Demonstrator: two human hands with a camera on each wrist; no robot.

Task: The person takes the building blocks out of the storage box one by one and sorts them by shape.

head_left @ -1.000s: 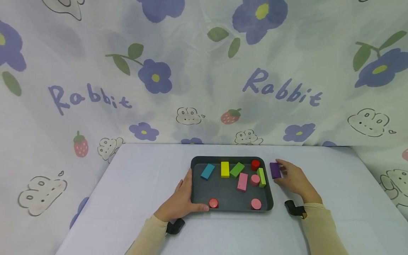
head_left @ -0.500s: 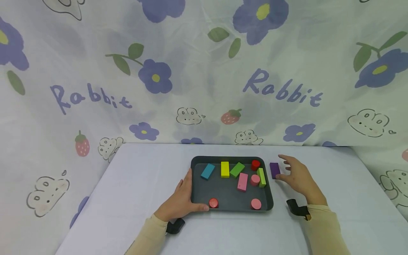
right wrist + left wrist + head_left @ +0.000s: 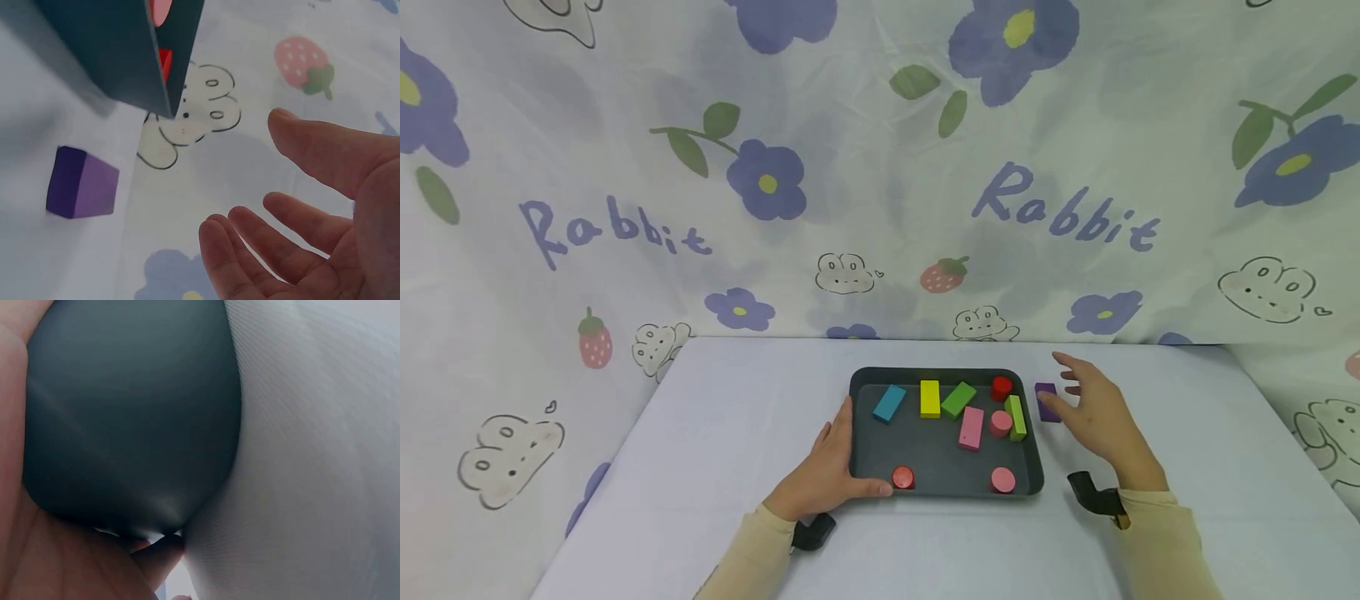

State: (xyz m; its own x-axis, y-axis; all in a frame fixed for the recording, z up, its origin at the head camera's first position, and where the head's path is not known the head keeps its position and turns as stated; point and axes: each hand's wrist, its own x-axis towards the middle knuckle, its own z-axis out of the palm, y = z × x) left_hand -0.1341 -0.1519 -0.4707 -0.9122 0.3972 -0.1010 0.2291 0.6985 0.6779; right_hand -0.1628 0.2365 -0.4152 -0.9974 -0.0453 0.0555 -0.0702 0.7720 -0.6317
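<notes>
My left hand [image 3: 816,475] holds the near left corner of a dark grey tray [image 3: 940,475], its thumb along the front rim and its fingers along the left side. In the left wrist view the corner of the tray [image 3: 137,425] fills the space between thumb and palm. To the right of the tray a purple block [image 3: 1047,408] lies on the table. My right hand [image 3: 1093,412] is raised over it with spread, relaxed fingers and nothing in them; the thumb overlaps the block in the head view. The right wrist view shows the purple block [image 3: 84,182] apart from the fingers.
Inside the tray lie a blue block [image 3: 889,403], a yellow block [image 3: 929,399], a green block [image 3: 958,400], a pink block [image 3: 971,428], a light green block [image 3: 1016,418] and several red and pink cylinders. A patterned curtain [image 3: 880,183] hangs behind the white table [image 3: 760,392].
My right hand has let go of the purple block, opened and lifted slightly away. The block stays beside the tray. My left hand and the tray have not moved.
</notes>
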